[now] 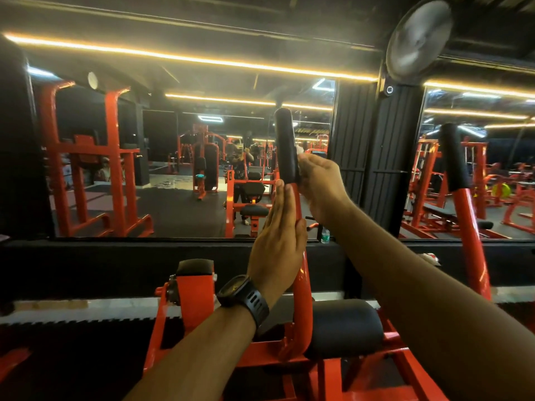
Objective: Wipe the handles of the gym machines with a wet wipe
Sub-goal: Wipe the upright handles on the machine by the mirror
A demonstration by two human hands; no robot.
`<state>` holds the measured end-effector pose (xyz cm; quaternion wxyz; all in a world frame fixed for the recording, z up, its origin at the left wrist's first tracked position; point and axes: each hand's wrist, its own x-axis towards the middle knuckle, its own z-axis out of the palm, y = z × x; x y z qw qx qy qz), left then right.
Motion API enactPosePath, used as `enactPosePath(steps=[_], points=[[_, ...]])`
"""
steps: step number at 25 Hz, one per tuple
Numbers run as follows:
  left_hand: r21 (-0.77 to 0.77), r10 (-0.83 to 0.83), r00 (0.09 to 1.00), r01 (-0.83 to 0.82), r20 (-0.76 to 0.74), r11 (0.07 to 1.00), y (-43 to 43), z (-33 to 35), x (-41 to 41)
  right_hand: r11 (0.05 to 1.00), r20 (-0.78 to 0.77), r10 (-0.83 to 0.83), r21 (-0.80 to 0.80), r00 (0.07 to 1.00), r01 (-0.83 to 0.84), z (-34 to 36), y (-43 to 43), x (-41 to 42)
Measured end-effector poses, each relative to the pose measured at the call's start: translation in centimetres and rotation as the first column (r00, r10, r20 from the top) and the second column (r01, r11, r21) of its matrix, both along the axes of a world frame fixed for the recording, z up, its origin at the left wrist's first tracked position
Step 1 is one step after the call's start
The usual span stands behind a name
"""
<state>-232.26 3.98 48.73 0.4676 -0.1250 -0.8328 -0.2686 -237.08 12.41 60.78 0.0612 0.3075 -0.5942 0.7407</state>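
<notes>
My right hand [321, 183] pinches wet wipe [302, 151] against lower right side of black handle [285, 140]. Handle's long axis near upright, most of it above my grip. Left hand [278, 244] nearer me, fingers straight, flat on red bar [304, 285] below. Judge next wipe runs upward.

Amber light strips [185, 57] glow above a wide wall mirror [173, 134], beside perhaps a fan [419, 39].

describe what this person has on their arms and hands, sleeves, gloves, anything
No sleeves or gloves in view; both forearms bare. By the left hand, a chunky black watch with squarish face and slotted strap. The right hand and wrist wear nothing.
</notes>
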Motion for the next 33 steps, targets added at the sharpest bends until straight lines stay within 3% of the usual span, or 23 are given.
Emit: enactPosePath(steps=[5, 7, 9, 11, 16, 21, 24, 27, 30, 33], points=[[0.003, 0.007, 1.000, -0.007, -0.012, 1.000, -0.1, -0.1, -0.4, 0.997, -0.089, -0.082, 0.009, 0.993, 0.083, -0.8, 0.2, 0.1], [0.001, -0.001, 1.000, 0.001, -0.018, 1.000, -0.2, -0.3, -0.4, 0.982, -0.221, -0.171, 0.044, 0.960, 0.185, -1.5, 0.3, 0.1], [0.006, -0.012, 0.999, 0.012, -0.045, 1.000, -0.2, -0.2, -0.5, 0.903, -0.507, -0.324, 0.087, 0.799, 0.421, -1.8, 0.3, 0.0], [0.004, -0.017, 0.998, 0.018, -0.059, 1.000, -0.1, -0.2, -0.5, 0.841, -0.685, -0.344, 0.078, 0.642, 0.535, -2.3, 0.6, 0.0], [0.022, -0.053, 0.994, 0.056, -0.096, 0.998, -0.3, -0.5, -0.6, 0.731, -0.972, -0.061, 0.110, 0.225, 0.674, -2.0, 2.5, -2.3], [0.024, -0.070, 0.990, 0.073, -0.122, 0.997, -0.3, -0.6, -0.7, 0.630, -0.939, 0.342, 0.200, -0.037, 0.750, 1.7, 2.7, -2.7], [0.029, -0.042, 0.997, 0.044, -0.072, 0.999, -0.2, -0.8, -0.7, 0.651, -0.961, 0.277, 0.184, -0.004, 0.737, 2.1, 2.4, -2.5], [0.023, -0.045, 0.996, 0.046, -0.072, 0.999, -0.1, -0.6, -0.6, 0.605, -0.907, 0.413, 0.207, -0.081, 0.768, 3.4, 2.9, -2.8], [0.029, -0.036, 0.998, 0.037, -0.053, 0.999, -0.1, -0.5, -0.6, 0.592, -0.907, 0.416, 0.221, -0.059, 0.775, 5.1, 2.2, -2.4], [0.030, -0.030, 0.998, 0.031, -0.052, 0.999, -0.2, -0.6, -0.5, 0.519, -0.809, 0.579, 0.272, -0.100, 0.810, 5.6, 1.2, -1.7]])
